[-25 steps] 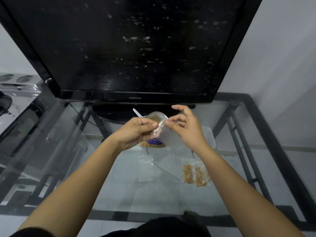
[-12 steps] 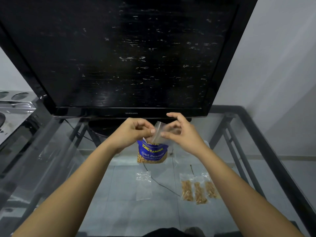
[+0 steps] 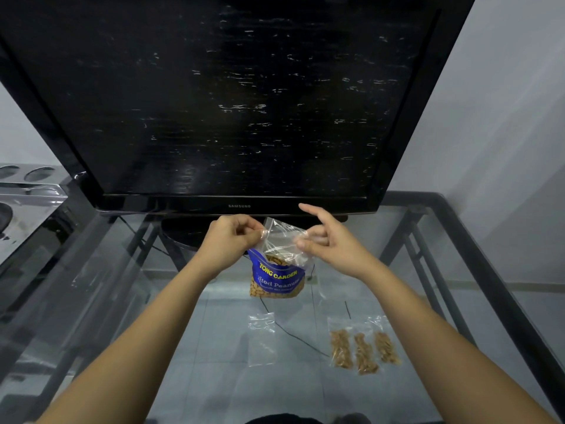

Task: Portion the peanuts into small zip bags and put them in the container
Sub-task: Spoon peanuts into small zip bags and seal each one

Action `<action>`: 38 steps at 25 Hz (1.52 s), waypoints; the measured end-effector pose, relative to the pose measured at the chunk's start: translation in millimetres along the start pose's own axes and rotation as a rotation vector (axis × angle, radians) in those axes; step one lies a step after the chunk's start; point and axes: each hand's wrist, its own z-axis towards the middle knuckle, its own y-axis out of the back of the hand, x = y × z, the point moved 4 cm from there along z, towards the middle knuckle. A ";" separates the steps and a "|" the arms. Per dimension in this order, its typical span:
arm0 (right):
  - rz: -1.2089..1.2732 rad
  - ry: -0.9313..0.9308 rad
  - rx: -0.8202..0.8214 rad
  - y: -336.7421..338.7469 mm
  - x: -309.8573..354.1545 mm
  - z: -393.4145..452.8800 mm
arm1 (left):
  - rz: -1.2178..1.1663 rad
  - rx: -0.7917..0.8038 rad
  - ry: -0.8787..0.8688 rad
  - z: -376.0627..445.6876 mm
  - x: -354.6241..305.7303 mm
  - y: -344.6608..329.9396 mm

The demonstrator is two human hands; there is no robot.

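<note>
view: one head-worn wide-angle, our only angle | facing: forward and down over the glass table (image 3: 189, 356) | near: our forearms enter at 6 o'clock, close | far: television (image 3: 241, 99) fills 12 o'clock | overlap: no second view to share

Both forearms bare, no sleeves or jewellery.

1. A television (image 3: 232, 99) stands at the back of the surface (image 3: 477, 270).
2. Just in front of it, the two hands hold a small zip bag (image 3: 282, 240) above the surface, the left hand (image 3: 229, 243) to its left and the right hand (image 3: 330, 243) to its right.
3. A peanut packet (image 3: 276, 278) stands directly below that bag.
4. Nearer the person, an empty zip bag (image 3: 261, 339) lies on the surface.
5. To its right lie three filled bags (image 3: 362, 347), side by side.
</note>
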 end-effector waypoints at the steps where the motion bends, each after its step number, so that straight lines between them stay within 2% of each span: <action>1: 0.003 -0.012 -0.047 1.1 -3.7 0.6 | 0.002 0.001 0.003 -0.1 1.7 1.5; 3: 0.055 -0.031 -0.109 2.6 -9.4 1.9 | 0.009 -0.003 0.010 0.2 5.4 3.4; 7: 0.199 -0.032 -0.036 -0.1 -13.4 3.7 | 0.001 -0.048 0.043 1.0 7.7 2.0; 9: 0.071 -0.007 -0.057 1.9 -13.4 3.5 | -0.035 -0.049 0.057 1.7 7.9 0.7; 13: -0.386 0.165 -0.249 3.4 1.2 -0.1 | -0.050 -0.039 0.045 3.1 7.2 -3.3; 17: -0.572 0.190 -0.118 -22.6 3.6 3.2 | -0.042 -0.013 0.023 2.9 4.5 -15.1; 19: -0.589 0.169 -0.132 -28.3 -2.2 5.5 | -0.039 0.006 0.014 2.6 2.3 -20.8; 25: -0.467 0.240 -0.243 -25.8 -13.8 5.5 | -0.116 0.048 0.040 2.8 8.7 -30.8; 26: -0.442 0.236 -0.256 -24.6 -16.5 5.3 | -0.075 0.002 0.002 2.7 9.6 -30.4; 28: -0.340 0.183 -0.303 -19.0 -25.0 5.3 | 0.146 -0.228 -0.065 8.1 14.8 -20.9; 29: -0.269 0.134 -0.329 -15.7 -30.9 4.8 | 0.282 -0.337 -0.052 12.9 21.6 -14.3; 30: -0.194 0.076 -0.350 -13.2 -36.9 4.1 | 0.382 -0.380 0.007 18.0 28.7 -9.1; 31: -0.123 0.015 -0.364 -12.1 -44.3 3.2 | 0.423 -0.357 0.095 23.7 39.0 -6.5; 33: -0.030 -0.068 -0.365 -15.1 -57.7 2.0 | 0.348 -0.250 0.205 30.9 55.0 -10.1; 36: 0.017 -0.132 -0.322 -23.2 -70.8 0.6 | 0.194 -0.200 0.087 26.1 50.5 -23.3; 38: 0.039 -0.165 -0.319 -24.3 -79.2 -0.3 | 0.215 -0.275 -0.068 21.3 35.5 -23.4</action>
